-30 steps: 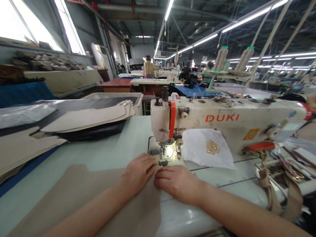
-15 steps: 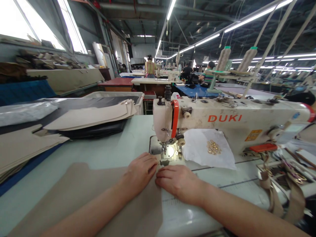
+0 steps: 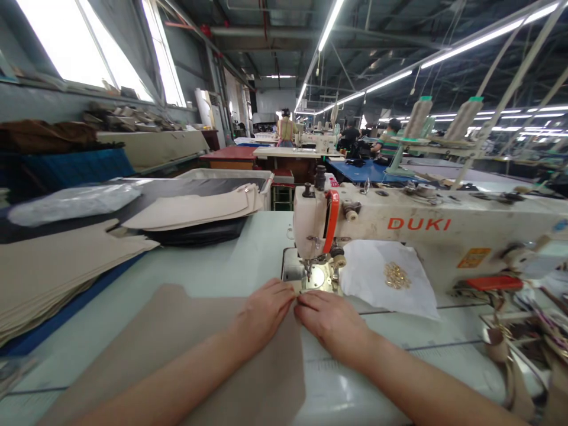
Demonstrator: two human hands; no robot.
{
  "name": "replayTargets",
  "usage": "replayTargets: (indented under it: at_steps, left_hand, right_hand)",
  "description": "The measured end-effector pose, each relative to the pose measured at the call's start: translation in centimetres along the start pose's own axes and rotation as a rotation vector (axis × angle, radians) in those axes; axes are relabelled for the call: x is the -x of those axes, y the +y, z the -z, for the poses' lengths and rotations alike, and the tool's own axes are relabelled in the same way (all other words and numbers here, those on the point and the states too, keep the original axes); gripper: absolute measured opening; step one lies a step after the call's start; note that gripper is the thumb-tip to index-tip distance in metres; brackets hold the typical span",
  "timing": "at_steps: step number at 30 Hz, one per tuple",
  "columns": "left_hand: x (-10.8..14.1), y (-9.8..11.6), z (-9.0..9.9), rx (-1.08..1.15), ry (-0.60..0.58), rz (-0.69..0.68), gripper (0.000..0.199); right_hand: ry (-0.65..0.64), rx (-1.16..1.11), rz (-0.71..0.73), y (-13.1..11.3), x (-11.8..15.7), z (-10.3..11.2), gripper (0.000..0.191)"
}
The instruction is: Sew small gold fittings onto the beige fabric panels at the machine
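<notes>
A large taupe fabric piece (image 3: pixel 195 319) lies flat on the pale green sewing table (image 3: pixel 231 260). My left hand (image 3: pixel 266 307) is closed at its upper right corner, fingers bent and pressed on the edge. Close beside it, my right hand (image 3: pixel 331 322) pinches the same corner. A small light strip shows by the left fingertips. Both hands are just in front of the needle plate (image 3: pixel 317 277) of the white sewing machine (image 3: pixel 421 236), under its needle area. The thumbs are mostly hidden.
Stacks of beige pieces (image 3: pixel 57 260) and a plastic bag (image 3: pixel 75 204) lie at the left. Gold rings (image 3: pixel 396 276) rest on a white cloth (image 3: pixel 364 266) under the machine arm. Straps (image 3: pixel 510 367) hang at the right. People sit further back.
The view has turned left, so things appear further right. Both hands stay together at the fabric corner, and a light strip now shows by the left fingertips.
</notes>
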State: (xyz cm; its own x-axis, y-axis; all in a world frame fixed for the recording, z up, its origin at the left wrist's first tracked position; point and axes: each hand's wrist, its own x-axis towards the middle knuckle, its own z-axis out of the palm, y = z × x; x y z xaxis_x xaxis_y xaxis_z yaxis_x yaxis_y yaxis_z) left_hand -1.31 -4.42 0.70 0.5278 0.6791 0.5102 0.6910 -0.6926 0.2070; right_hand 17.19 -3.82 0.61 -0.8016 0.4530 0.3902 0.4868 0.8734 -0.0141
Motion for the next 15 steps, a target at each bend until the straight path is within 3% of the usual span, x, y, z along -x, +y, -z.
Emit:
replayTargets:
  at_steps: [6, 15]
  left_hand:
    - [-0.2, 0.0, -0.2, 0.007, -0.012, 0.019, 0.023]
    - [-2.5, -0.5, -1.8, -0.015, -0.008, -0.015, 0.020]
  right_hand:
    - [-0.069, 0.023, 0.011, 0.2, -0.3, 0.2, 0.007]
    - [-0.154, 0.033, 0.016, 2.8, 0.1, 0.9, 0.006]
